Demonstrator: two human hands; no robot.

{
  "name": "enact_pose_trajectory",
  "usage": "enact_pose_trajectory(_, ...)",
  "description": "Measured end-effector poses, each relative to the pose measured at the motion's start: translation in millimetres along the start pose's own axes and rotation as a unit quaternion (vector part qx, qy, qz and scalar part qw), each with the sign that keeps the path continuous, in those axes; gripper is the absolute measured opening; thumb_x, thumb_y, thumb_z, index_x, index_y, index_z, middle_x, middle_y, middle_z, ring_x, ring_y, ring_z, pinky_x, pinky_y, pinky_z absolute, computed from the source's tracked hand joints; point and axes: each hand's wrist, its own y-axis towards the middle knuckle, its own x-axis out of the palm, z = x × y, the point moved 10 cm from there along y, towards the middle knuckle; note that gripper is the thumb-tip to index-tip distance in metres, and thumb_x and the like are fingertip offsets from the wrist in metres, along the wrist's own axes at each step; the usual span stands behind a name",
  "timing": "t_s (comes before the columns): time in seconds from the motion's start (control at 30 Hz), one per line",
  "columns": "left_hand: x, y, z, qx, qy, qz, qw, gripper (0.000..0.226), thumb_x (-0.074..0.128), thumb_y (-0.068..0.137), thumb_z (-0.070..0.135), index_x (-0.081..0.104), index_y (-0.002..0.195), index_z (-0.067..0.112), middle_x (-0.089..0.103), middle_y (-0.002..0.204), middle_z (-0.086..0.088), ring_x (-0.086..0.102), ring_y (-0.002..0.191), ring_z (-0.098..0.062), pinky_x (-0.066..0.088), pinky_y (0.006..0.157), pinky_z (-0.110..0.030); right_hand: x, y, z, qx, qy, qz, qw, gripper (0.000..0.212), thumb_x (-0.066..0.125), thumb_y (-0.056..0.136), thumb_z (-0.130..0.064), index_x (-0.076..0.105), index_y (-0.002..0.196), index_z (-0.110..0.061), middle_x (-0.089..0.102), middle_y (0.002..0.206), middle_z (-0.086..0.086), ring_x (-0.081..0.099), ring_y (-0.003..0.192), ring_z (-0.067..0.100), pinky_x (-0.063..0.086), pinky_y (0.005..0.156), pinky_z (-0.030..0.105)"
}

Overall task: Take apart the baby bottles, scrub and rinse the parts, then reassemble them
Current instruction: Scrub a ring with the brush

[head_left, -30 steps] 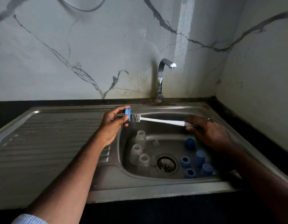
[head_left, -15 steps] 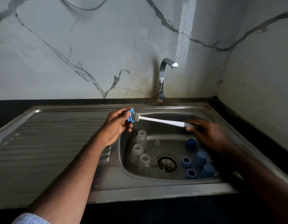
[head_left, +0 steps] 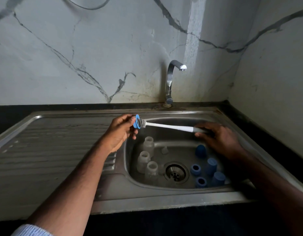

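The left hand (head_left: pixel 119 132), pinching the blue ring (head_left: pixel 136 121), has tilted it on the brush (head_left: pixel 166 125) (right hand (head_left: pixel 218 138) clamps the handle), so scrubbing continues.

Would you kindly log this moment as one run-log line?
left hand: holds blue ring | right hand: holds brush, bristles through ring | sink: three bottles, blue caps | tap: off
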Motion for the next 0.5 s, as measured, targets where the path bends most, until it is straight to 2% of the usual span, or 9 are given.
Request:
enact_pose_trajectory(0.13,2.8,-4.3,-16.9,-0.087,0.055,-0.010,0.995,0.039,0.041,0.105,0.040,0.059,0.097,0.007,0.057,0.068,-0.013,0.047,0.046,-0.014,0.032,0.037,-0.020,-6.3,-1.5,-2.1,0.003,-0.019,0.032,0.999,0.037,0.064,0.093,-0.043,0.055,0.129,-0.040,0.060,0.126,-0.008,0.054,0.113,0.012,0.048,0.094,0.041)
enact_pose_trajectory(0.23,-6.5,-3.1,-15.7,-0.096,0.068,0.016,0.993,0.045,0.044,0.101,0.050,0.062,0.096,0.009,0.057,0.063,-0.007,0.044,0.046,-0.012,0.029,0.037,-0.020,-4.7,-3.5,-7.6,0.002,-0.020,0.007,1.000,0.037,0.061,0.096,-0.046,0.056,0.131,-0.037,0.057,0.116,-0.015,0.052,0.102,0.004,0.042,0.080,0.026)
enact_pose_trajectory(0.3,-9.1,-0.5,-10.0,-0.062,0.035,0.028,0.997,0.033,0.048,0.102,0.039,0.062,0.099,0.009,0.060,0.071,-0.009,0.050,0.051,-0.012,0.035,0.039,-0.021,-5.5,-3.6,-8.0,0.003,-0.041,0.005,0.999,0.038,0.056,0.096,-0.052,0.056,0.131,-0.037,0.058,0.112,-0.015,0.052,0.095,0.002,0.038,0.073,0.022)
enact_pose_trajectory(0.37,-9.0,1.5,-2.0,-0.012,-0.004,0.023,1.000,0.012,0.054,0.100,0.017,0.061,0.104,0.009,0.065,0.085,-0.011,0.060,0.060,-0.014,0.045,0.044,-0.023,-2.6,-3.1,-5.8,0.012,-0.049,-0.014,0.999,0.039,0.052,0.097,-0.055,0.058,0.130,-0.036,0.060,0.108,-0.015,0.055,0.091,0.004,0.039,0.070,0.022)
enact_pose_trajectory(0.4,-10.0,1.6,2.0,0.012,-0.014,0.021,1.000,0.011,0.056,0.097,0.006,0.061,0.106,0.010,0.067,0.092,-0.010,0.064,0.065,-0.015,0.050,0.050,-0.024,0.5,-3.0,-3.6,0.018,-0.036,-0.032,0.999,0.040,0.049,0.097,-0.056,0.059,0.128,-0.035,0.061,0.107,-0.014,0.057,0.090,0.005,0.042,0.070,0.023)
enact_pose_trajectory(0.5,-11.5,-0.8,11.1,0.047,-0.012,0.011,0.999,0.035,0.059,0.086,-0.015,0.060,0.108,0.013,0.067,0.108,-0.004,0.068,0.082,-0.016,0.057,0.064,-0.027,7.5,-3.8,-6.6,0.008,0.009,-0.067,0.998,0.052,0.038,0.089,-0.065,0.066,0.118,-0.031,0.069,0.100,-0.005,0.063,0.087,0.007,0.054,0.077,0.030)
